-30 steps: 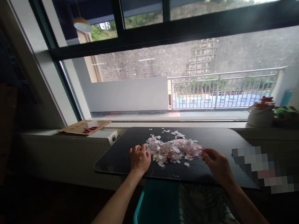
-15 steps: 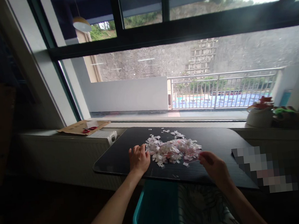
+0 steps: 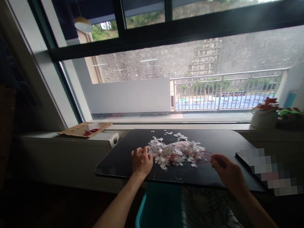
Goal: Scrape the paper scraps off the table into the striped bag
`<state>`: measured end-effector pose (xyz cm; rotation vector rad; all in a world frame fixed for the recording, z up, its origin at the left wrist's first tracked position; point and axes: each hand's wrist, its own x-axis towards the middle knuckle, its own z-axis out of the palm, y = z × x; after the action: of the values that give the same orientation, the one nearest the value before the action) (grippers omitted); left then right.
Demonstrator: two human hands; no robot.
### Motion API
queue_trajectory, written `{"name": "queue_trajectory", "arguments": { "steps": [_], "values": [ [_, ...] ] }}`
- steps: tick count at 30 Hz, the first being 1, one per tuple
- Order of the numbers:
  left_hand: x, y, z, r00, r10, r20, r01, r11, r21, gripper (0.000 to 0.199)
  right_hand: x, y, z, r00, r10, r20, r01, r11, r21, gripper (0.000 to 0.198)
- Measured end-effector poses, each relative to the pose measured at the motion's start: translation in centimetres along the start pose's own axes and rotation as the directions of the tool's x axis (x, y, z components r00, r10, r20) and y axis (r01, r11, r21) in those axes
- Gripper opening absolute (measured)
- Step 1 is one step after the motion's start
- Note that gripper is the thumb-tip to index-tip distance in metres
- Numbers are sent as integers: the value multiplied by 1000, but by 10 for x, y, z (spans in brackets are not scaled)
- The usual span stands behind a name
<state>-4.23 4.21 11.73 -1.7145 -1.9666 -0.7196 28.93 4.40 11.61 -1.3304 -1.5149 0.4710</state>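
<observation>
Matt black, faintly grained tabletop (image 3: 219, 137) bears a loose heap of thin angular scraps (image 3: 175, 153) at centre. Left hand (image 3: 142, 162), heap's nine o'clock: fingers curled, close together. Right hand (image 3: 228, 171), four o'clock: fingertips pinching a transparent pinkish piece (image 3: 204, 158).

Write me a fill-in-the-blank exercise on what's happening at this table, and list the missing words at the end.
1. The left hand and the right hand are on opposite ____ of the scrap heap.
2. A see-through, pinkish item is pinched by the fingers of the person's ____ hand.
3. The tabletop under the heap is ____ in colour.
4. The round pot toward the right of the picture is ____ in colour.

Missing words: sides; right; black; white.
</observation>
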Motion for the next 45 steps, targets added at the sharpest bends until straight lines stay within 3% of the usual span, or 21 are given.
{"name": "queue_trajectory", "arguments": {
  "steps": [4, 7, 15, 22, 26, 35, 38, 45],
  "values": [
    [0, 0, 0, 1000, -3, 6, 3, 1000, -2, 27, 1, -1, -8, 1000, 5, 5, -5, 996, -86, 29],
    [1, 0, 0, 1000, -6, 11, 7, 1000, -7, 27, 3, 0, -11, 1000, 17, -22, -19, 998, -59, 31],
    [1, -1, 2, 1000, -3, 3, 3, 1000, -22, 28, 8, -5, 17, 999, 10, 42, -12, 998, 58, 33],
    [0, -1, -3, 999, 22, -34, -24, 997, -79, 26, 8, 10, -4, 997, 77, -32, -75, 996, 56, 32],
    [-4, 10, -11, 991, 122, -48, -127, 981, -146, 18, 5, 14, -5, 990, 125, -68, -113, 981, 156, 33],
    [-6, 67, -31, 920, 386, -66, -389, 882, -266, 19, 0, 15, 0, 986, 151, -72, -124, 949, 290, 34],
    [-1, 60, -31, 917, 392, -77, -398, 881, -255, 20, -1, 13, 2, 993, 113, -47, -95, 954, 283, 29],
    [12, 20, -22, 961, 244, -134, -266, 946, -187, 19, -2, 8, 3, 996, 92, -16, -84, 957, 276, 24]
  ]
}}
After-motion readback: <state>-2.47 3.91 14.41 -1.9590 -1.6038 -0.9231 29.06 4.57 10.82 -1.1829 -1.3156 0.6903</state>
